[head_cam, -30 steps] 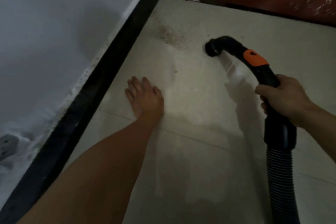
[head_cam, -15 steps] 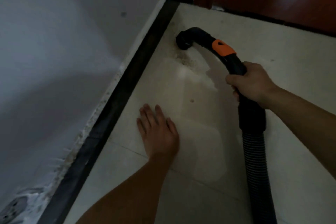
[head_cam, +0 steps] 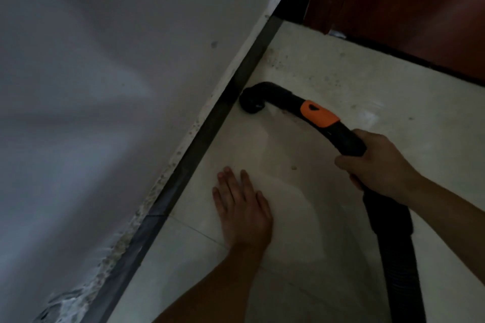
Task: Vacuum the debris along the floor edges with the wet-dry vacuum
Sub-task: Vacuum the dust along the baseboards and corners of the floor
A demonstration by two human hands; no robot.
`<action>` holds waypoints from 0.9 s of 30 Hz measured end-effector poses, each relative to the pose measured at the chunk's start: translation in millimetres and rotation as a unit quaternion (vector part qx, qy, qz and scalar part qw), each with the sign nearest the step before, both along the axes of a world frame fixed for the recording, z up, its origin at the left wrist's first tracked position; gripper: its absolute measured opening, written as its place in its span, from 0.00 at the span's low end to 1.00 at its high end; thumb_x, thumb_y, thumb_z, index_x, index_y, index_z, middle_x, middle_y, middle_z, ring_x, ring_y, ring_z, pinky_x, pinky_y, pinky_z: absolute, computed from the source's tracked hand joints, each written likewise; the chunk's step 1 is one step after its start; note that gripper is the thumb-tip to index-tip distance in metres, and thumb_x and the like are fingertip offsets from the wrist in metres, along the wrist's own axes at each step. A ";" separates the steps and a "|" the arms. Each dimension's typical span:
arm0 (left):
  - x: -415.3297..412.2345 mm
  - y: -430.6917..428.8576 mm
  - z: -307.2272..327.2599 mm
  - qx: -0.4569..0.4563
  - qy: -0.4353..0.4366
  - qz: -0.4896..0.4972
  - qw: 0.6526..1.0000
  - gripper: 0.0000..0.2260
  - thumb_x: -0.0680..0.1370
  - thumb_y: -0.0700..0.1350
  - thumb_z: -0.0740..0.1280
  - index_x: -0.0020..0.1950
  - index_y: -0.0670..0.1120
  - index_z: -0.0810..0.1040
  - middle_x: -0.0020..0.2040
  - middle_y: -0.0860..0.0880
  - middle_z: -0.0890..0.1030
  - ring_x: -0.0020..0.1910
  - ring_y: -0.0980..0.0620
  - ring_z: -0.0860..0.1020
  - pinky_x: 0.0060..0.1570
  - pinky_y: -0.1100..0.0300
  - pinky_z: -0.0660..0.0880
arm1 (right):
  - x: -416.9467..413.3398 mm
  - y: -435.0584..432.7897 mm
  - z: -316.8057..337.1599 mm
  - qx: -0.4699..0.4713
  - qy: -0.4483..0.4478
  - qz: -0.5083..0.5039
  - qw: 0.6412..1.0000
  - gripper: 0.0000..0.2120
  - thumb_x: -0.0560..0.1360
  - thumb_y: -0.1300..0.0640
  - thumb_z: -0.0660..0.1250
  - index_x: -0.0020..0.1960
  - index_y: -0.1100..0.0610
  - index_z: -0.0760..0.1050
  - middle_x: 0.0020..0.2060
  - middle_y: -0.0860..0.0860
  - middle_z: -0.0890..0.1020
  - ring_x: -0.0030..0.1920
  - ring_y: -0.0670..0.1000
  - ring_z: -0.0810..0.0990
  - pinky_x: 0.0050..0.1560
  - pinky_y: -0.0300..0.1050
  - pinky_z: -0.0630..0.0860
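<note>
- The ribbed black hose (head_cam: pixel 397 265) comes in from the lower right edge and runs up into a smooth black cuff just below the right wrist.
- The left hand (head_cam: pixel 242 214) lies palm down on the pale tiled floor (head_cam: pixel 309 257), fingers straight and slightly spread, holding nothing. It lies just beside the skirting, and I cannot tell whether they touch.
- A thin grout line crosses the floor under the left wrist.
- The right hand (head_cam: pixel 378 162) grips the curved black wand (head_cam: pixel 349 143), fingers and thumb wrapped round it, just above the cuff.
- An orange slider (head_cam: pixel 319 113) sits on top of the wand, just beyond the right hand.
- The wand bends down to the nozzle (head_cam: pixel 250 103), whose mouth is at the floor, right against the dark skirting (head_cam: pixel 199 144).
- Crumbly, speckled plaster (head_cam: pixel 115 246) lines the top of the skirting where it meets the grey-white wall (head_cam: pixel 105 86).
- Debris (head_cam: pixel 278 60) shows as dark specks and grit on the floor beyond the nozzle, near the corner and along the skirting.
- A red-brown door (head_cam: pixel 393 8) closes the far side, with a dark strip along its foot.
</note>
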State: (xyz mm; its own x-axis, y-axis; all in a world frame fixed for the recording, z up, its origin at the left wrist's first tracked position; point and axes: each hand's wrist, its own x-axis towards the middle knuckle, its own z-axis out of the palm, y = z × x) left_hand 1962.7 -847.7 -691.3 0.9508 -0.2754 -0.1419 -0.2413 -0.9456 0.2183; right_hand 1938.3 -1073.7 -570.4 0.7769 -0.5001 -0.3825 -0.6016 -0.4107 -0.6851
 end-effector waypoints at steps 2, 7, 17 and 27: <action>0.6 0.2 0.7 -0.003 -0.001 0.005 1.000 0.28 0.79 0.52 0.45 0.76 0.42 0.61 0.77 0.37 0.56 0.76 0.39 0.55 0.74 0.42 0.50 | -2.3 -8.5 0.6 -0.029 -0.010 -0.052 0.998 0.08 0.71 0.63 0.72 0.43 0.54 0.74 0.23 0.53 0.76 0.18 0.49 0.74 0.20 0.41 0.69; 0.0 0.0 -1.5 -0.001 -0.001 0.007 1.000 0.28 0.79 0.53 0.45 0.76 0.42 0.61 0.77 0.37 0.56 0.76 0.39 0.54 0.74 0.42 0.50 | -5.3 -25.8 6.8 -0.016 -0.001 -0.111 0.994 0.07 0.71 0.63 0.71 0.47 0.60 0.75 0.26 0.56 0.76 0.19 0.51 0.73 0.24 0.43 0.71; -0.2 0.3 -0.7 -0.004 -0.013 0.005 1.000 0.28 0.78 0.52 0.46 0.76 0.42 0.61 0.77 0.37 0.56 0.76 0.38 0.55 0.74 0.42 0.49 | -45.6 -22.1 30.4 -0.050 0.033 -0.045 0.997 0.08 0.71 0.63 0.72 0.42 0.56 0.73 0.25 0.55 0.76 0.18 0.49 0.74 0.22 0.41 0.69; -0.7 1.3 -6.9 0.005 -0.014 0.001 1.000 0.27 0.79 0.51 0.49 0.77 0.42 0.60 0.77 0.37 0.55 0.77 0.39 0.52 0.74 0.43 0.47 | -89.6 -24.7 35.1 -0.036 0.038 -0.106 0.993 0.07 0.71 0.65 0.71 0.43 0.58 0.74 0.21 0.52 0.75 0.20 0.51 0.75 0.24 0.45 0.73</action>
State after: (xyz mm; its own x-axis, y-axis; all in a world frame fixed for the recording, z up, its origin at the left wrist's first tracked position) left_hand 1962.0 -846.4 -698.2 0.9550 -0.2721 -0.1182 -0.2451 -0.9482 0.2019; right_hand 1848.7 -1098.4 -535.3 0.6212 -0.6777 -0.3934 -0.7292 -0.3160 -0.6070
